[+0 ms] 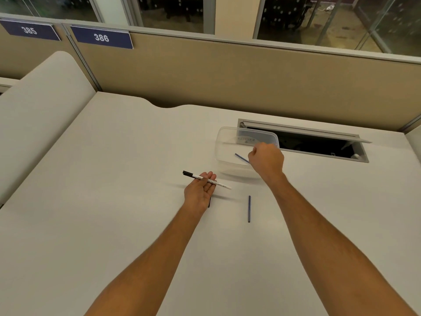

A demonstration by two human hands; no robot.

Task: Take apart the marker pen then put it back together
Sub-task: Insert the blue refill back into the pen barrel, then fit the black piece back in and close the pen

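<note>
A white marker pen body with a black end lies across the straight fingers of my left hand, palm up, just above the desk. My right hand is curled around one end of a thin blue rod, over the clear plastic container. A second blue rod lies on the desk between my arms. A small dark piece peeks out beside my left wrist, mostly hidden.
The white desk has an open cable tray with a raised flap at the back right, just behind the container. A beige partition closes off the far edge. A rounded white divider stands on the left.
</note>
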